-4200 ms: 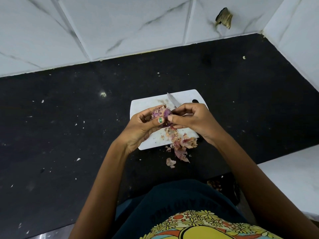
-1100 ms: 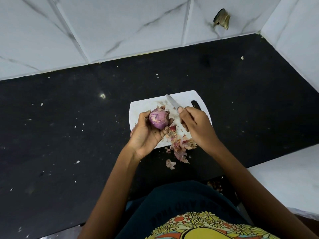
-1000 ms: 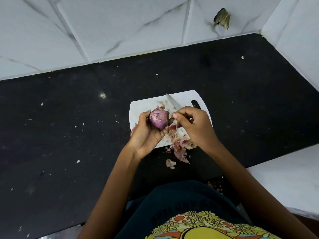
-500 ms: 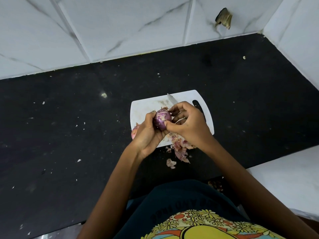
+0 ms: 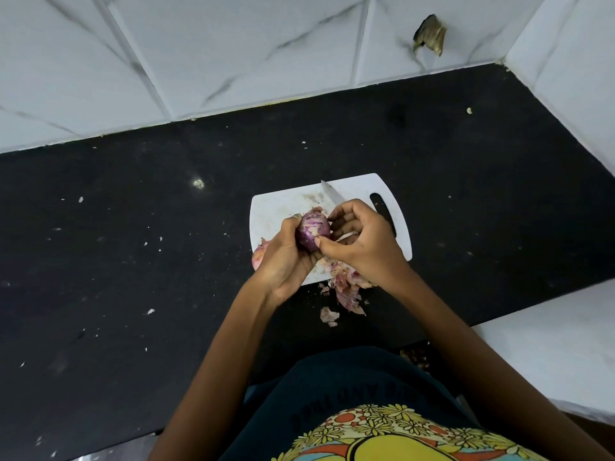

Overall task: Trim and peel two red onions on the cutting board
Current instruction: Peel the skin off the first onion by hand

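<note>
The left hand (image 5: pixel 283 257) gripped a red onion (image 5: pixel 312 229) with curled fingers, held above the middle of the white cutting board (image 5: pixel 276 207); the right hand (image 5: pixel 359 242) pinched at the onion's near side with thumb and finger, apparently working at a strip of skin; whether it also held the knife (image 5: pixel 331 194), whose blade stuck out behind its fingers toward the board's far edge, could not be told. A second onion (image 5: pixel 259 257) peeked out under the left hand at the board's near left corner, close enough to roll off onto the black counter (image 5: pixel 133 261) if nudged. The blade so near the fingers risked a nick during a hard tug; loose onion skins (image 5: pixel 346 287) spilling over the board's near edge could scatter further.
</note>
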Action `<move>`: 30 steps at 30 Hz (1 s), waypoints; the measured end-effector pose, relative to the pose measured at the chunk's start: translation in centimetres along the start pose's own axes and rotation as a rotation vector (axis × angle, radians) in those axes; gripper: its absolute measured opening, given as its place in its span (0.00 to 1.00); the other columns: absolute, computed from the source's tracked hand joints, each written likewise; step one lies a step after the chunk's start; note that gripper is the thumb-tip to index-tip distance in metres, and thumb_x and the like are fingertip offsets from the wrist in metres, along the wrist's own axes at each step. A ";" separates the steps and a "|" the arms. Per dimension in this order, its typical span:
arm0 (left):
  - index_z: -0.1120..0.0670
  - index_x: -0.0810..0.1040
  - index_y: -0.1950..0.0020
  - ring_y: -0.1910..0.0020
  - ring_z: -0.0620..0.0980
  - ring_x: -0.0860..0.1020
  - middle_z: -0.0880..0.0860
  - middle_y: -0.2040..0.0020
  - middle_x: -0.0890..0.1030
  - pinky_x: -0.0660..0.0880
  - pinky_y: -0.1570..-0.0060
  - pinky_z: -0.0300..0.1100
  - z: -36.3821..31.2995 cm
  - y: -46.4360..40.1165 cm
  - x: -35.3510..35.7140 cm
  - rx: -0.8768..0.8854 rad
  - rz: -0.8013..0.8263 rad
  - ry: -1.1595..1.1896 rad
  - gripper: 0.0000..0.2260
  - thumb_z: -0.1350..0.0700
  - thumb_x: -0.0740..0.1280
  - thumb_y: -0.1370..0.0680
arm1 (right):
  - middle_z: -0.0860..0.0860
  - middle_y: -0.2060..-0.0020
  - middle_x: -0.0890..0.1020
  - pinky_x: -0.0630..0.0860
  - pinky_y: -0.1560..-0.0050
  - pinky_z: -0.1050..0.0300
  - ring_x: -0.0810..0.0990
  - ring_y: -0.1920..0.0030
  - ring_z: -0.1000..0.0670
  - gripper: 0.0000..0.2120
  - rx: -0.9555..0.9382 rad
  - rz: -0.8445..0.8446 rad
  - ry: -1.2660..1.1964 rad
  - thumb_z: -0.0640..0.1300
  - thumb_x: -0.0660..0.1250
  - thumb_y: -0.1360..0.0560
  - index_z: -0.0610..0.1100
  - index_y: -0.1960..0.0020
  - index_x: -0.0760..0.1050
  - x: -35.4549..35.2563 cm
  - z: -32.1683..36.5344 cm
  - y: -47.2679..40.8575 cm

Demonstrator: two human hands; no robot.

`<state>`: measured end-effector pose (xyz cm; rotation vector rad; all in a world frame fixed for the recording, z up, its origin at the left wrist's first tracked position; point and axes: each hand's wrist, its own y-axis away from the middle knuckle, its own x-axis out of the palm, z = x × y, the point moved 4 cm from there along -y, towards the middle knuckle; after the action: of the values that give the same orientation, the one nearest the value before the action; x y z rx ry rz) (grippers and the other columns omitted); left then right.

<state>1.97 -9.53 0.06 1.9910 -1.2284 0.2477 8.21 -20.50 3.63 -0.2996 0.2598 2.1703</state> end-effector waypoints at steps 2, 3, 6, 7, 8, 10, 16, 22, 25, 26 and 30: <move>0.59 0.78 0.49 0.50 0.51 0.78 0.58 0.53 0.83 0.72 0.40 0.47 0.0 0.0 0.0 0.003 -0.002 0.003 0.17 0.54 0.52 0.17 | 0.51 0.59 0.81 0.79 0.60 0.63 0.81 0.60 0.52 0.16 -0.006 -0.011 0.013 0.39 0.76 0.34 0.46 0.50 0.74 -0.1 0.1 -0.1; 0.59 0.78 0.49 0.51 0.51 0.78 0.57 0.53 0.82 0.73 0.42 0.46 -0.1 0.0 0.0 0.003 -0.003 0.008 0.16 0.54 0.52 0.17 | 0.51 0.60 0.81 0.79 0.60 0.63 0.81 0.59 0.51 0.14 -0.003 -0.008 0.009 0.39 0.75 0.34 0.45 0.50 0.75 -0.2 0.2 -0.1; 0.58 0.77 0.48 0.55 0.48 0.78 0.56 0.54 0.82 0.75 0.54 0.40 0.0 0.0 -0.3 -0.003 0.003 0.025 0.16 0.54 0.52 0.17 | 0.51 0.61 0.82 0.80 0.58 0.62 0.82 0.59 0.52 0.10 0.007 0.008 -0.029 0.35 0.72 0.31 0.44 0.52 0.77 -0.4 0.1 -0.3; 0.58 0.77 0.48 0.57 0.47 0.79 0.56 0.55 0.82 0.77 0.58 0.38 0.0 0.0 -0.2 -0.006 0.007 0.034 0.16 0.54 0.52 0.17 | 0.50 0.62 0.82 0.80 0.57 0.61 0.82 0.60 0.52 0.09 0.005 0.004 -0.040 0.34 0.71 0.30 0.44 0.53 0.78 -0.4 0.0 -0.3; 0.58 0.77 0.49 0.59 0.46 0.80 0.56 0.56 0.83 0.78 0.61 0.37 0.0 0.0 -0.2 -0.004 0.012 0.043 0.16 0.54 0.51 0.17 | 0.50 0.62 0.83 0.81 0.56 0.58 0.82 0.60 0.51 0.08 0.004 -0.009 -0.053 0.33 0.70 0.30 0.44 0.54 0.79 -0.5 -0.1 -0.4; 0.58 0.76 0.49 0.61 0.46 0.81 0.56 0.57 0.83 0.77 0.64 0.36 0.1 0.0 -0.1 0.003 0.012 0.056 0.15 0.54 0.51 0.17 | 0.48 0.62 0.83 0.82 0.57 0.55 0.83 0.60 0.50 0.07 0.006 -0.033 -0.088 0.32 0.68 0.28 0.43 0.54 0.80 -0.6 -0.3 -0.5; 0.56 0.76 0.44 0.55 0.47 0.80 0.54 0.53 0.81 0.77 0.64 0.36 -0.1 0.0 -0.1 0.034 -0.004 0.075 0.12 0.54 0.54 0.17 | 0.48 0.59 0.81 0.79 0.64 0.59 0.82 0.60 0.50 0.06 0.047 -0.059 -0.103 0.40 0.59 0.20 0.44 0.50 0.75 -0.5 -0.9 -0.4; 0.63 0.74 0.37 0.53 0.47 0.80 0.54 0.51 0.82 0.78 0.56 0.35 -0.5 0.5 0.0 0.082 0.064 -0.037 0.16 0.57 0.63 0.23 | 0.45 0.50 0.80 0.81 0.62 0.55 0.84 0.58 0.49 0.13 0.162 0.060 -0.196 0.47 0.65 0.22 0.45 0.40 0.72 -0.5 -1.0 0.0; 0.62 0.71 0.32 0.51 0.48 0.82 0.57 0.49 0.83 0.78 0.52 0.37 -0.8 0.8 -0.2 0.092 0.116 -0.014 0.22 0.61 0.65 0.26 | 0.44 0.47 0.79 0.82 0.56 0.53 0.84 0.54 0.48 0.18 0.147 0.119 -0.243 0.42 0.70 0.26 0.43 0.37 0.72 -0.4 -0.7 0.0; 0.62 0.71 0.32 0.50 0.49 0.82 0.57 0.49 0.83 0.78 0.51 0.37 -0.9 0.8 -0.2 0.095 0.136 -0.010 0.22 0.62 0.65 0.26 | 0.44 0.46 0.79 0.82 0.54 0.53 0.84 0.54 0.47 0.19 0.133 0.115 -0.261 0.40 0.70 0.27 0.42 0.37 0.73 -0.4 -0.6 0.0; 0.63 0.73 0.34 0.48 0.49 0.82 0.57 0.49 0.84 0.79 0.46 0.40 -1.1 0.8 -0.3 0.095 0.146 -0.039 0.22 0.59 0.67 0.27 | 0.43 0.45 0.79 0.82 0.51 0.51 0.84 0.51 0.46 0.18 0.105 0.036 -0.362 0.36 0.71 0.28 0.39 0.40 0.74 -0.4 -0.2 0.3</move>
<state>1.37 -8.70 1.08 1.9971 -1.4125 0.3460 8.23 -21.02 3.56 0.1594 0.1730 2.1903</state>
